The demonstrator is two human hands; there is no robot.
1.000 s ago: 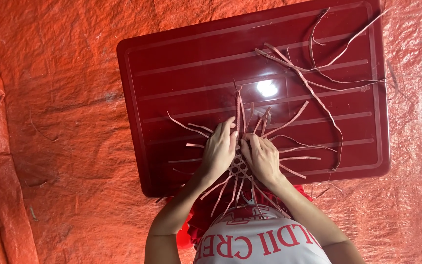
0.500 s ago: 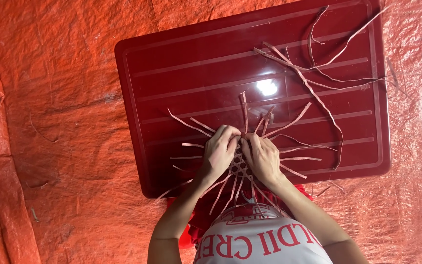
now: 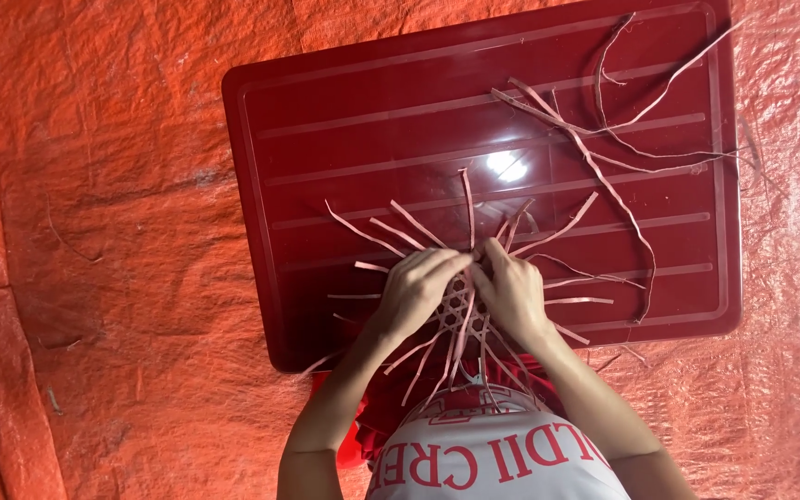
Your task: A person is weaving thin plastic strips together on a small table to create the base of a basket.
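Both hands sit close together on a small open-weave mat [image 3: 460, 310] of thin strips, lying at the near edge of a dark red ribbed board [image 3: 344, 139]. The left hand [image 3: 416, 290] pinches strips at the mat's left side, its grip narrow; the right hand [image 3: 511, 289] does the same on the right. Loose strip ends [image 3: 363, 230] fan out all round the hands. A tangle of spare strips [image 3: 604, 139] lies at the board's far right corner, well apart. Orange tarpaulin [image 3: 104, 231] surrounds the board

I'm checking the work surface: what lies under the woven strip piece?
The woven strip piece rests on a dark red plastic lid, which lies on orange tarp. Both hands cover its sides; beneath the lid is hidden.
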